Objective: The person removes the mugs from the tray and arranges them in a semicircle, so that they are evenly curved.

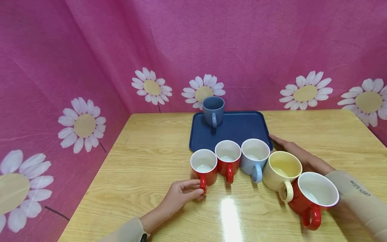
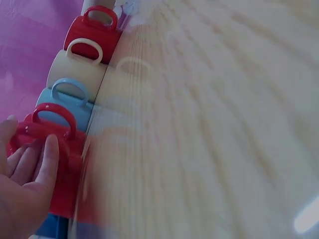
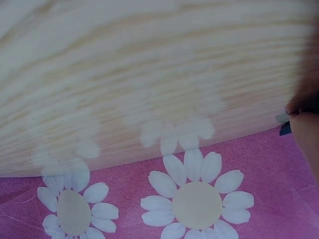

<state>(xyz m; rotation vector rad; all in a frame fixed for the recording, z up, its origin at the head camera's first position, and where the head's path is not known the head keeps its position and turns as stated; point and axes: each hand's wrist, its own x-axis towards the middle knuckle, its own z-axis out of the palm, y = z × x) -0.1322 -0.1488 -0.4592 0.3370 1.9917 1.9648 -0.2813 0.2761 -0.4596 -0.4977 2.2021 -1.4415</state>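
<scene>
At the left end of a row of mugs stands a red mug [image 1: 208,178] with a white inside. My left hand [image 1: 184,193] holds its handle between thumb and fingers; the left wrist view shows the fingers [image 2: 47,162] at the red handle. Beside it are a second red mug [image 1: 223,166], a light blue mug [image 1: 246,164], a yellow mug [image 1: 270,176] and a larger red mug [image 1: 297,200]. My right hand [image 1: 297,153] reaches behind the yellow mug, straight fingers at the right edge of a dark blue tray [image 1: 242,129]; the mugs partly hide this hand.
A blue-grey mug [image 1: 211,116] stands upright on the tray's left part, its handle toward me. The wooden table [image 1: 151,148] is glossy. A pink cloth [image 1: 242,50] with large daisies hangs behind and at the left side.
</scene>
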